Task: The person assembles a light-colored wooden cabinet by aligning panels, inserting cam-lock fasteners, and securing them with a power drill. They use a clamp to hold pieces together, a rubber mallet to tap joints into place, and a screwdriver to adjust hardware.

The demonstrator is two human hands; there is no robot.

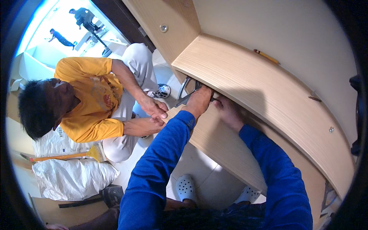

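Note:
My left hand [199, 101] reaches forward in a blue sleeve and is closed around a grey metal clamp-like tool [185, 92] at the end of a light wooden top board [260, 88]. My right hand [230, 112] lies in the shadow just under that board, resting against the lower wooden panel [222, 145]; its fingers are tucked out of sight. A crouching person in a yellow shirt [88, 103] faces me, with both hands [153, 109] at the panel's left end, close to my left hand.
A pencil [266, 56] and two small screws [315, 99] lie on the top board. White sacks [73, 176], a yellow broom [65, 156] and a dark power tool [111, 193] sit on the floor at left. My white clogs [186, 188] stand on pale tiles.

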